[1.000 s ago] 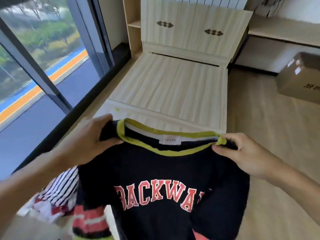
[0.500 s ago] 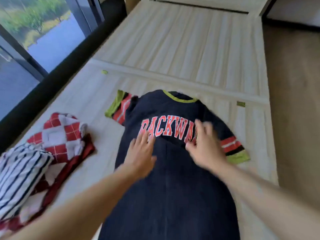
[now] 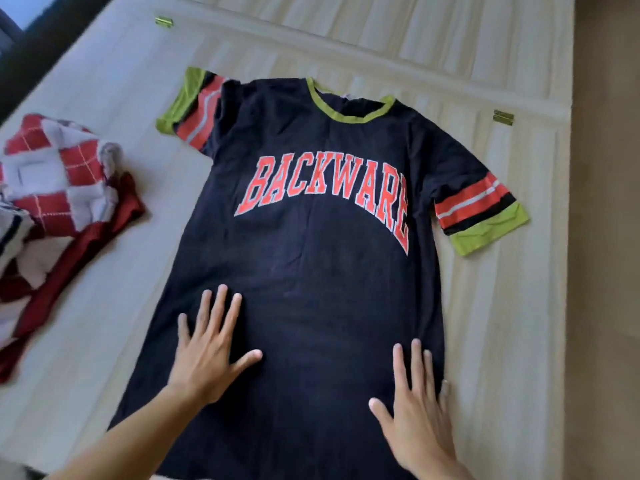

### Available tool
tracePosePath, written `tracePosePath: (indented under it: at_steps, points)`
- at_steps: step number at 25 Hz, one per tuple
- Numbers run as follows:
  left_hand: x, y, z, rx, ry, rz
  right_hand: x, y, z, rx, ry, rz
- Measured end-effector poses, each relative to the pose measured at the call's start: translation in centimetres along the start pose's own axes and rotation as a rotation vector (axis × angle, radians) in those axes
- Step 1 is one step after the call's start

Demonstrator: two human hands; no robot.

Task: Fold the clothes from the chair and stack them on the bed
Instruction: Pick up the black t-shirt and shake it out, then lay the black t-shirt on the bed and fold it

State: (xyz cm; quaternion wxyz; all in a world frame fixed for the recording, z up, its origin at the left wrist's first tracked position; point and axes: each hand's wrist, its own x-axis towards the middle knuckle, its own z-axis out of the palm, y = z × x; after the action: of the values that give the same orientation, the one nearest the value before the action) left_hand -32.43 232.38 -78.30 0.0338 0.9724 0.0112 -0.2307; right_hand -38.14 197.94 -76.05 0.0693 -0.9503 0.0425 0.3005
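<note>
A black T-shirt [image 3: 311, 271] with red "BACKWARE" lettering, a green collar and red-and-green striped sleeve ends lies flat, front up, on the pale wooden bed [image 3: 104, 237]. Both sleeves are spread outward. My left hand [image 3: 211, 348] presses flat on the shirt's lower left part, fingers straight and spread. My right hand [image 3: 415, 420] lies flat near the shirt's lower right edge, fingers straight. Neither hand grips the cloth.
A heap of other clothes [image 3: 59, 188], red-and-white checked with a dark red piece and a striped one, lies at the bed's left side. The bed's right edge meets the wooden floor [image 3: 606, 237]. Small brass hinges [image 3: 503, 117] sit on the bed's slat frame.
The shirt went from being held up by its collar to lying flat on the bed. Both hands slid from the lettering down to the shirt's lower part, and the sleeves are now spread.
</note>
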Motion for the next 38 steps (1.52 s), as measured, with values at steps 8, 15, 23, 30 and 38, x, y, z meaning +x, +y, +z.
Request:
tracePosePath:
  at_steps: [8, 15, 23, 30, 38]
  points:
    - [3.7, 1.5, -3.6, -0.043, 0.144, 0.143, 4.4, -0.5, -5.0, 0.233, 0.405, 0.032]
    - [8.1, 11.9, 0.4, -0.026, 0.24, 0.126, 21.4, 11.2, -14.5, 0.108, 0.283, 0.253]
    - [7.8, 12.6, 0.6, -0.01, 0.299, 0.095, 23.4, 10.1, -17.7, 0.205, 0.551, 0.191]
    - [14.2, 9.2, -7.7, -0.223, 0.514, 0.13, 26.7, -9.7, -13.7, 0.104, 0.392, -0.16]
    - [36.3, -7.1, -20.6, -0.402, 0.473, -0.626, 28.9, -10.1, -11.2, 0.011, 0.561, -0.09]
